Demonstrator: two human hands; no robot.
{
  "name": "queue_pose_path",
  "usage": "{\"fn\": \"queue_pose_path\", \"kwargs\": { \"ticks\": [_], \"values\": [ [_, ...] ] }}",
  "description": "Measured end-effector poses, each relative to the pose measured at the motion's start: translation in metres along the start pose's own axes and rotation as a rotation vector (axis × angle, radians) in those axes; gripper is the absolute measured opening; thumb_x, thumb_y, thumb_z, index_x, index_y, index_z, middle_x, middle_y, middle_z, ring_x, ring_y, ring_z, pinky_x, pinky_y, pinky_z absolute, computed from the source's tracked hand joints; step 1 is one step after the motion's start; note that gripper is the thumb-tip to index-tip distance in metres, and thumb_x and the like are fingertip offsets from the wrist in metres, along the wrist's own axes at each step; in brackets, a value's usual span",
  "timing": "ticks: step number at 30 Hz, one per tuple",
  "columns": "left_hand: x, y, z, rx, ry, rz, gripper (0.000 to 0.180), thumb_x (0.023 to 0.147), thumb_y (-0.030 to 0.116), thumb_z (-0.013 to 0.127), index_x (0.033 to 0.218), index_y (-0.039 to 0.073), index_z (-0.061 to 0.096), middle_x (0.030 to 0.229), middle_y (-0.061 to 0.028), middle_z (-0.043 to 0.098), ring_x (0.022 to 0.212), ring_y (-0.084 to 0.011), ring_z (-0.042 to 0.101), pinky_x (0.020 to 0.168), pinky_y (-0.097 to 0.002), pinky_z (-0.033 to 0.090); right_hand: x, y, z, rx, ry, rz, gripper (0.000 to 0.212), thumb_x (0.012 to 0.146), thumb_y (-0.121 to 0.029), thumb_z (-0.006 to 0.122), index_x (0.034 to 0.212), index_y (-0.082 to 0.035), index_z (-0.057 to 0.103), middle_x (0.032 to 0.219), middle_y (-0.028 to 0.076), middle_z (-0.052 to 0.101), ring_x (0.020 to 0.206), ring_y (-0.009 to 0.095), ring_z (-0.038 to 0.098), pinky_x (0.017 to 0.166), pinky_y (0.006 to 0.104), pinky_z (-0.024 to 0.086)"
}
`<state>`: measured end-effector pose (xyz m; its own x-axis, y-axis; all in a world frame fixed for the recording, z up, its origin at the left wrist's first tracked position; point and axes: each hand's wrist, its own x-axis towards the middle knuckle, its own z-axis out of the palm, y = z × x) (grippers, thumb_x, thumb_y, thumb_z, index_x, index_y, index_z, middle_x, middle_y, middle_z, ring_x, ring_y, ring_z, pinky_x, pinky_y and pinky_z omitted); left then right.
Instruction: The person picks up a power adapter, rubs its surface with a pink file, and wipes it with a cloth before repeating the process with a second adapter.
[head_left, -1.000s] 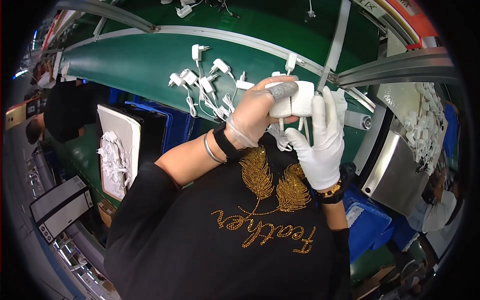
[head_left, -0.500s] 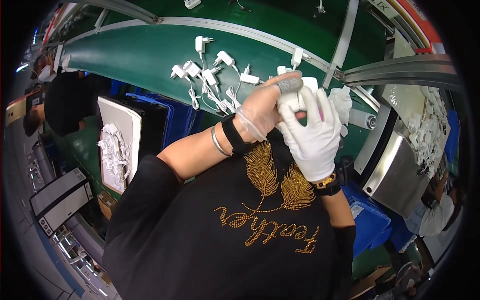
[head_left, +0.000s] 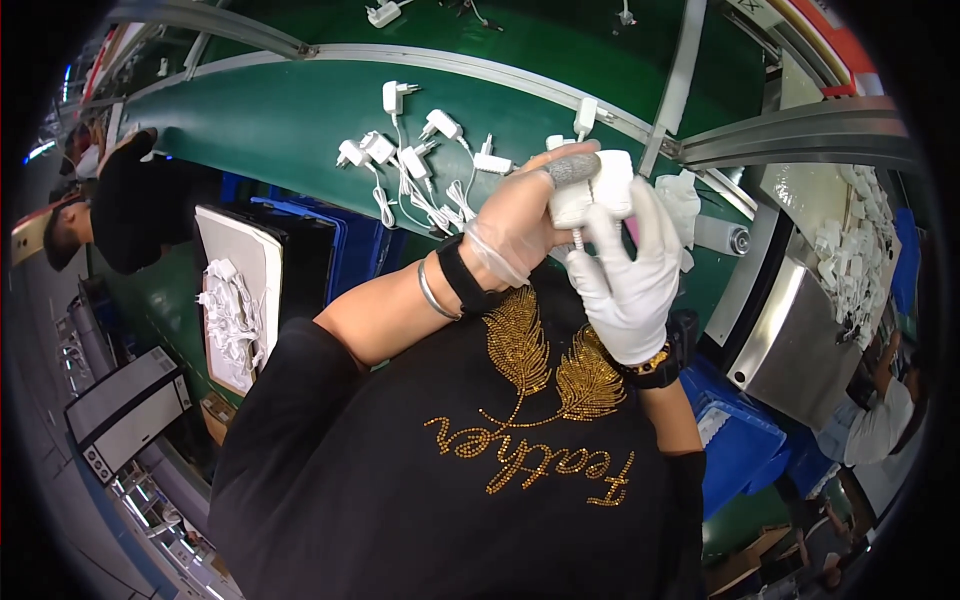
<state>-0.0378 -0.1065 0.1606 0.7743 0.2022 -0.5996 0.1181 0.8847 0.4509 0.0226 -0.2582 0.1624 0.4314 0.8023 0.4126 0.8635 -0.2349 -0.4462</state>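
My left hand (head_left: 515, 215), in a thin translucent glove with a grey cover on the thumb, is closed around a white power adapter (head_left: 612, 182) in front of my chest. A dark uneven line runs down the white body; I cannot tell whether it is one piece or two side by side. A short ribbed cable end (head_left: 578, 238) hangs below it. My right hand (head_left: 632, 290), in a white glove, grips the adapter from the right with bent fingers. Beyond my left hand lie several white plug adapters (head_left: 414, 160) with coiled cables (head_left: 432, 213) on the green bench.
A metal rail (head_left: 480, 68) borders the green bench (head_left: 250, 105). Crumpled white wrap (head_left: 680, 205) and a spray can (head_left: 722, 237) lie right of my hands. A tray of white adapters (head_left: 232, 320) stands left, near a person in black (head_left: 135, 205). Blue bins (head_left: 740, 450) stand right.
My right fingers have slid down the adapter, leaving more of its white top and the cable end in sight. My left hand keeps its grip, shifted slightly left.
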Motion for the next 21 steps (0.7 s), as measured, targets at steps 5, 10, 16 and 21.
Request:
{"fn": "queue_pose_path", "kwargs": {
  "ticks": [5, 10, 16, 21],
  "values": [
    [0.0, 0.004, -0.002, 0.025, 0.007, 0.015, 0.036, 0.094, 0.019, 0.056, 0.129, 0.01, 0.051, 0.117, -0.0089, 0.06, 0.104, -0.0226, 0.062, 0.08, -0.0395, 0.056, -0.009, 0.018, 0.0, 0.038, 0.223, 0.168, 0.045, 0.078, -0.018, 0.071, 0.122, -0.01, 0.061, 0.135, 0.02, 0.045, 0.118, 0.037, 0.048, 0.099, 0.0433, 0.039],
    [-0.002, 0.001, 0.002, 0.034, 0.03, 0.051, 0.037, 0.092, 0.017, 0.058, 0.128, 0.009, 0.052, 0.116, -0.0089, 0.06, 0.102, -0.0219, 0.063, 0.078, -0.0376, 0.056, -0.005, 0.019, 0.004, -0.035, 0.129, 0.019, 0.042, 0.08, -0.02, 0.07, 0.12, -0.008, 0.062, 0.131, 0.019, 0.049, 0.114, 0.037, 0.05, 0.097, 0.0439, 0.04],
    [-0.001, 0.002, 0.001, 0.065, 0.07, 0.046, 0.037, 0.092, 0.016, 0.059, 0.127, 0.008, 0.053, 0.115, -0.0093, 0.06, 0.1, -0.0221, 0.063, 0.077, -0.0371, 0.057, -0.021, 0.014, -0.004, 0.024, -0.023, 0.071, 0.035, 0.08, -0.021, 0.069, 0.112, -0.009, 0.065, 0.126, 0.017, 0.053, 0.106, 0.037, 0.054, 0.09, 0.0449, 0.043],
    [-0.003, 0.001, 0.006, 0.069, 0.074, 0.051, 0.035, 0.092, 0.015, 0.058, 0.126, 0.008, 0.054, 0.115, -0.0094, 0.06, 0.1, -0.0225, 0.063, 0.076, -0.0376, 0.057, -0.012, 0.011, -0.005, 0.135, 0.198, 0.105, 0.039, 0.079, -0.013, 0.071, 0.117, -0.007, 0.064, 0.127, 0.016, 0.054, 0.111, 0.034, 0.053, 0.094, 0.0407, 0.041]
  ]
}}
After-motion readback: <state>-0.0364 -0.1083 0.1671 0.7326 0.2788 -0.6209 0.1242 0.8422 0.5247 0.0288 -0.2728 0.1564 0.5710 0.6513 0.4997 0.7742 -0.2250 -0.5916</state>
